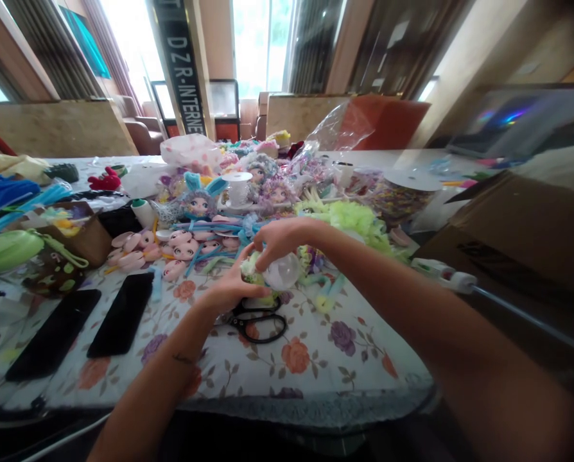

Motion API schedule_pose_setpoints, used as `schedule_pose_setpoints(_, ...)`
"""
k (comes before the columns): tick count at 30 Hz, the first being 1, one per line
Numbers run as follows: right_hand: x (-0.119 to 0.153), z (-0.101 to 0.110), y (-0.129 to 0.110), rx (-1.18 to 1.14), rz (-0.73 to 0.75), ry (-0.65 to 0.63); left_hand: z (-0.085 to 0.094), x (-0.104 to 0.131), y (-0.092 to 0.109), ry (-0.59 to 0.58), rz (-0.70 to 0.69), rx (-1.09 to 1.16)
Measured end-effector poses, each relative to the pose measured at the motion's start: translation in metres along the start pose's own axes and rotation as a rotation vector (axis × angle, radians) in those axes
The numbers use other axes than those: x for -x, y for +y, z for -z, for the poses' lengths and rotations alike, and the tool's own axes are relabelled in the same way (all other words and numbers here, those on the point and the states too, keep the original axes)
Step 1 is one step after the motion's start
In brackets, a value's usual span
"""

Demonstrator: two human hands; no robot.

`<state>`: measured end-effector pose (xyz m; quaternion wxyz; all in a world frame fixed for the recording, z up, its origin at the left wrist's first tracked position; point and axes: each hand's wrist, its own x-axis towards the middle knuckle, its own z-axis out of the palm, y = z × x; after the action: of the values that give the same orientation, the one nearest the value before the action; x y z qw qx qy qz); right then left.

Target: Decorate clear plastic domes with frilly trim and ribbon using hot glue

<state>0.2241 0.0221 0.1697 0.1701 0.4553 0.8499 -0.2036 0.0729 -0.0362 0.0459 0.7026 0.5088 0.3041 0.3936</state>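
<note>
My left hand is wrapped around a small yellow-green frilly piece from the left and below. From above, my right hand reaches over with bent fingers closed on the top of the same piece. Against its right side is a clear round ball, under my right hand; whether the two are joined I cannot tell. Black-handled scissors lie on the flowered tablecloth just below my hands, their blades partly hidden. Doll face pieces lie in a heap to the left.
Two black phones lie at the left, near a brown box. Yellow-green netting, a white spool and decorated doll heads crowd the back. At the right are a glue gun and a large cardboard box.
</note>
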Motion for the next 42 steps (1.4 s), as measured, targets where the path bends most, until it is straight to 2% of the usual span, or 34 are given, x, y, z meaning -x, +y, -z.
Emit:
schedule_pose_setpoints(6,-0.01,0.0,0.002,-0.135,-0.006,0.008,-0.008,0.002,-0.008,0.1,-0.117,0.05)
schedule_pose_setpoints(8,-0.013,-0.001,0.004,-0.148,0.011,-0.005,-0.008,0.002,-0.009,0.107,-0.091,0.122)
schedule_pose_setpoints(14,-0.015,-0.005,0.011,-0.197,0.051,-0.003,-0.003,0.001,-0.014,0.022,0.024,0.294)
schedule_pose_setpoints(18,-0.016,-0.008,0.016,-0.208,0.087,-0.002,-0.001,0.0,-0.016,0.09,0.06,0.324)
schedule_pose_setpoints(21,-0.014,-0.009,0.019,-0.188,0.12,0.078,-0.003,0.0,-0.014,0.186,0.047,0.341)
schedule_pose_setpoints(27,0.007,-0.01,0.015,-0.195,0.127,0.367,-0.006,-0.001,-0.009,0.308,0.038,0.429)
schedule_pose_setpoints(32,0.017,-0.017,0.007,-0.191,0.117,0.547,-0.006,0.0,-0.005,0.347,0.043,0.481)
schedule_pose_setpoints(38,0.014,-0.023,-0.004,-0.137,0.214,0.592,-0.005,0.0,-0.003,0.33,0.013,0.536)
schedule_pose_setpoints(42,0.015,-0.023,-0.016,-0.005,0.179,0.576,-0.005,-0.001,-0.002,0.351,-0.029,0.547)
